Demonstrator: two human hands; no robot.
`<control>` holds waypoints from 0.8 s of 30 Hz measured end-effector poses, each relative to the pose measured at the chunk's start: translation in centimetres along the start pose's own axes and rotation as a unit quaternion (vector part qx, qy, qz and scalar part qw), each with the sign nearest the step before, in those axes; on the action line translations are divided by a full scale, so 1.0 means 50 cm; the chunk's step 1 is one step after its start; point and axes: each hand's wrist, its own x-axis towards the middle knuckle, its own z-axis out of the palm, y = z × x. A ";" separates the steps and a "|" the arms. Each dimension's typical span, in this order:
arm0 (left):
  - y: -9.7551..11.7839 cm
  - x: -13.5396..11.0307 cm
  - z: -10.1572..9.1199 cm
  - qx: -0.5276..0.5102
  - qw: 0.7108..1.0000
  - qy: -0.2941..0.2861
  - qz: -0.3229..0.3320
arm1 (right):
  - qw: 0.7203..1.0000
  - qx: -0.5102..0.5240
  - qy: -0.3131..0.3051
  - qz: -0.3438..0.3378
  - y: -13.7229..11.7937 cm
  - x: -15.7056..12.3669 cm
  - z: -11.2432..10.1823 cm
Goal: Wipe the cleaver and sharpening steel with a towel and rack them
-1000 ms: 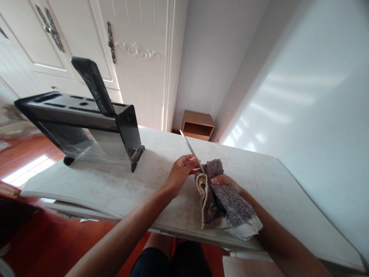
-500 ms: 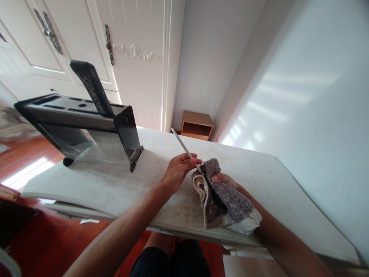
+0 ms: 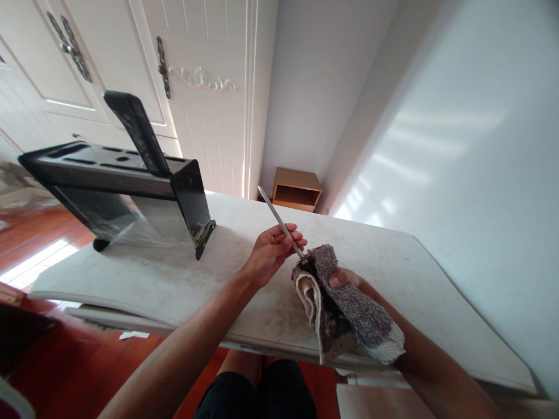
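A slim grey sharpening steel [image 3: 274, 210] points up and away over the white table, its dark handle [image 3: 309, 265] partly covered by a cloth. My left hand [image 3: 275, 250] pinches the rod between thumb and fingers, a little above the handle. My right hand [image 3: 347, 279] grips the folded brown-grey and cream cloth [image 3: 364, 311], which is wrapped around the handle; most of its fingers are hidden behind the cloth. Loose folds of the cloth hang toward the table's near edge.
A black-and-clear knife block [image 3: 174, 186] stands at the left of the white table [image 3: 244, 227], with one black-handled knife [image 3: 137, 131] in it. Behind are white cabinets [image 3: 209, 134] and a small wooden box-shaped shelf [image 3: 297, 180]. A wall [image 3: 480, 145] bounds the right.
The cloth and my right hand have shifted slightly down and toward me, baring more of the rod's base and dark handle. My left hand still pinches the rod, its fingers a bit straighter.
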 end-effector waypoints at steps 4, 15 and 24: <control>-0.004 0.005 0.001 0.042 0.998 0.041 0.010 | 0.999 0.020 0.022 0.036 -0.042 -0.010 0.023; -0.016 0.009 0.003 0.115 0.985 0.125 0.027 | 0.979 -0.201 0.005 -0.038 -0.097 0.001 0.025; -0.027 0.006 0.014 0.227 0.964 0.100 0.099 | 0.966 -0.239 0.066 -0.077 -0.093 -0.007 0.056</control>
